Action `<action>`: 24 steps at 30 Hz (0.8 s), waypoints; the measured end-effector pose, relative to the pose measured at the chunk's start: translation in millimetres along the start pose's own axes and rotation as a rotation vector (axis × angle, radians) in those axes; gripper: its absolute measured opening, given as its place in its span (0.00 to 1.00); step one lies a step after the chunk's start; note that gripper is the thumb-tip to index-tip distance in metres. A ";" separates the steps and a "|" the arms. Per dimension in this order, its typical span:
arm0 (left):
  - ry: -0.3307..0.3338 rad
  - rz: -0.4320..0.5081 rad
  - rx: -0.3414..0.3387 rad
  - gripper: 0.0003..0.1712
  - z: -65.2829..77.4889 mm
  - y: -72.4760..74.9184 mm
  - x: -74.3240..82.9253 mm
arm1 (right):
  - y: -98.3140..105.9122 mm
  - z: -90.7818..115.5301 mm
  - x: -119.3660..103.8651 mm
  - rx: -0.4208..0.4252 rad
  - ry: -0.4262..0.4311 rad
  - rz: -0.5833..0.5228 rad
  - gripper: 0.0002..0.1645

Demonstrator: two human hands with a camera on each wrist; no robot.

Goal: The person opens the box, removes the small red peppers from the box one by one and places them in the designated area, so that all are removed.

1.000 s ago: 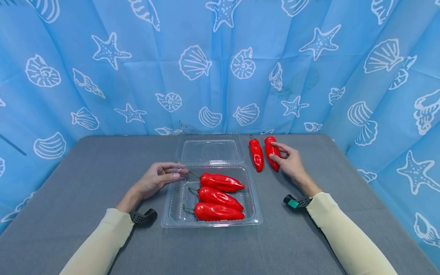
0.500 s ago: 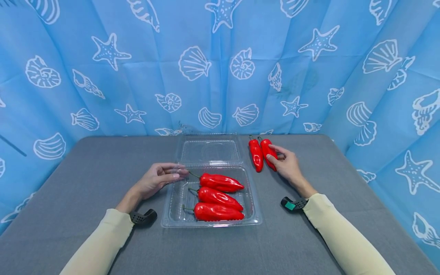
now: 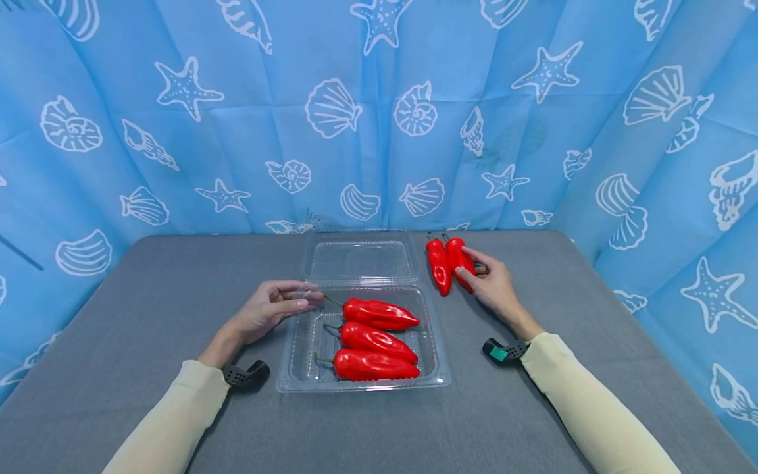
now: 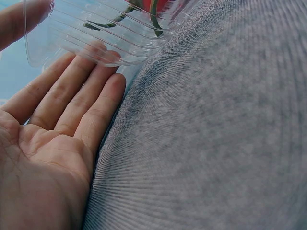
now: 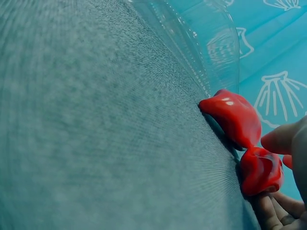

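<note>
Three long red peppers [image 3: 379, 340] with green stems lie side by side in a clear plastic clamshell box [image 3: 364, 387], its lid [image 3: 361, 260] folded back. My left hand [image 3: 266, 311] is at the box's left rim, fingers straight; in the left wrist view the fingertips [image 4: 112, 84] meet the ridged plastic wall. Right of the lid, two more red peppers lie on the table. My right hand [image 3: 496, 284] holds the right-hand one [image 3: 458, 253] between thumb and fingers. The other pepper [image 3: 439, 266] lies against its left side. In the right wrist view the held pepper [image 5: 261, 170] shows tip first.
A grey cloth covers the table [image 3: 379, 434]. Behind it and along the sides hangs a blue curtain [image 3: 254, 145] with white shells and starfish. A black wrist strap [image 3: 503, 350] is on the right wrist, another [image 3: 245, 376] on the left.
My right hand has slid the right-hand pepper leftward, up against the other loose pepper, and its stem now shows. My left hand and the box have stayed put.
</note>
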State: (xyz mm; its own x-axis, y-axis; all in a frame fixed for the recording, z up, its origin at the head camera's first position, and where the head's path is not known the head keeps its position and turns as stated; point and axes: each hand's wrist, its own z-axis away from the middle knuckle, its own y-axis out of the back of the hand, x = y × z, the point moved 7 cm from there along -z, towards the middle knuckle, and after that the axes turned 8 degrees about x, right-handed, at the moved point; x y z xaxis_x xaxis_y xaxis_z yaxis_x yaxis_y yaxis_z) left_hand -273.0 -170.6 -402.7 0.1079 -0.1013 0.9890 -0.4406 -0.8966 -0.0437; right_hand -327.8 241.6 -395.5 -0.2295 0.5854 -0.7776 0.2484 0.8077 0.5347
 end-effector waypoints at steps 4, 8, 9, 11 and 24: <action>-0.008 -0.002 -0.005 0.28 0.1 -0.1 0.4 | -0.9 -0.8 0.4 0.026 0.029 0.014 0.31; -0.011 -0.008 -0.005 0.28 0.0 0.0 0.6 | -1.2 -0.5 2.0 0.045 0.034 0.032 0.32; -0.012 -0.009 -0.004 0.28 -0.1 0.0 0.6 | -1.1 -0.4 2.4 0.048 0.033 0.035 0.32; -0.009 -0.013 -0.002 0.28 0.0 0.3 0.4 | -1.1 0.1 3.5 0.053 0.019 0.038 0.32; 0.001 -0.021 0.000 0.29 -0.5 0.8 -0.4 | 7.0 -1.1 -5.0 0.116 0.013 0.007 0.31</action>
State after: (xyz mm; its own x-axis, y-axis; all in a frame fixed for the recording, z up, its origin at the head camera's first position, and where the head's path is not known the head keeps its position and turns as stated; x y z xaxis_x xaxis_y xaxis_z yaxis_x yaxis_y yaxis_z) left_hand -273.9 -171.1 -403.1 0.1163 -0.0819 0.9898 -0.4382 -0.8986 -0.0229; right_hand -325.9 244.4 -387.5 -0.2393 0.5926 -0.7692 0.3570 0.7904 0.4979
